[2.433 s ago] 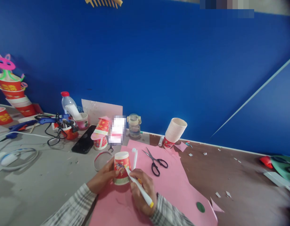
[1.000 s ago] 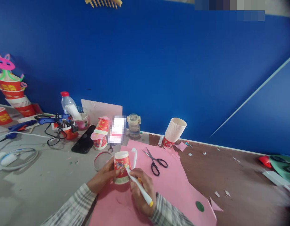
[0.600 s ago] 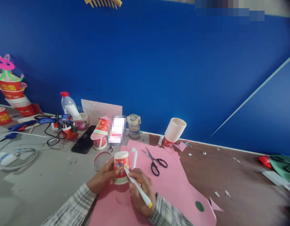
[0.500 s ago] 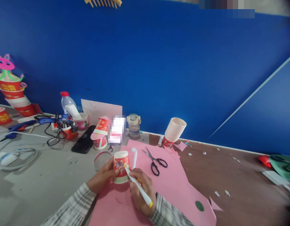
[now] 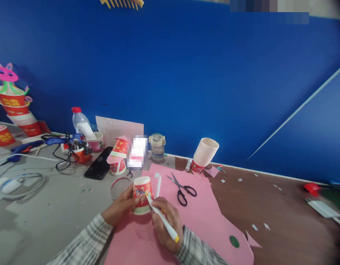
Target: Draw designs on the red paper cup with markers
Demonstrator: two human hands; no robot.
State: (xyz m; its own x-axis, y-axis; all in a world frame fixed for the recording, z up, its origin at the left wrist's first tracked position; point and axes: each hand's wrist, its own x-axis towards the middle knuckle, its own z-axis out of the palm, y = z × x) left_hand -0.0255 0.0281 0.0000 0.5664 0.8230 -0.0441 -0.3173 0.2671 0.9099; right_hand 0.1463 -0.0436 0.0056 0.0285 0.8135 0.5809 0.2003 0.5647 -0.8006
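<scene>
My left hand (image 5: 122,205) grips a red paper cup (image 5: 142,193) from its left side; the cup is upside down, with printed figures on its front and a pale band along its lower edge. In my right hand (image 5: 167,224) is a white marker (image 5: 164,223) with a yellow end, its tip touching or very close to the cup's front. Beneath both hands spreads a sheet of pink paper (image 5: 197,221). Black-handled scissors (image 5: 182,189) lie opened on it, right of the cup. Behind the cup, a thin white stick-like piece (image 5: 158,186) lies on the paper.
A tilted stack of paper cups (image 5: 205,152) stands at the back, near a lidded glass jar (image 5: 157,147). Leftward are a roll of tape (image 5: 120,187), a black phone (image 5: 98,165), a decorated cup figure (image 5: 118,156) and tangled cables (image 5: 66,154). Paper scraps (image 5: 254,227) dot the brown surface.
Both hands, the cup and the marker stay nearly in place. At the far right edge, the green item beside the red object has shifted and looks darker.
</scene>
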